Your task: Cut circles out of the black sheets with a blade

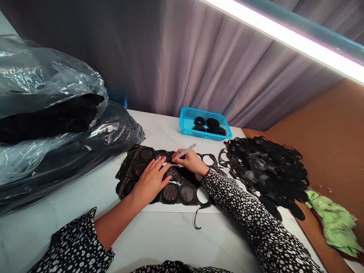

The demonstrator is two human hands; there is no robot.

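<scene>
A black sheet (187, 194) with rows of round moulded discs lies on the white table, some of its circles cut out and showing white beneath. My left hand (152, 177) rests flat on the sheet with its fingers stretched out. Just right of it, my right hand (191, 160) is closed around a slim whitish pen-like tool (186, 150), held like a pencil, its lower end hidden by the fingers. Both hands are close together over the upper middle of the sheet. A thin black strip (196, 220) trails off the sheet's near edge.
A blue mesh basket (183, 127) with several black round pieces stands behind the sheet. Black cut scraps (264, 167) are heaped at the right, beside a green cloth (332, 220). A large clear plastic bag (68, 83) holding black material bulges at the left.
</scene>
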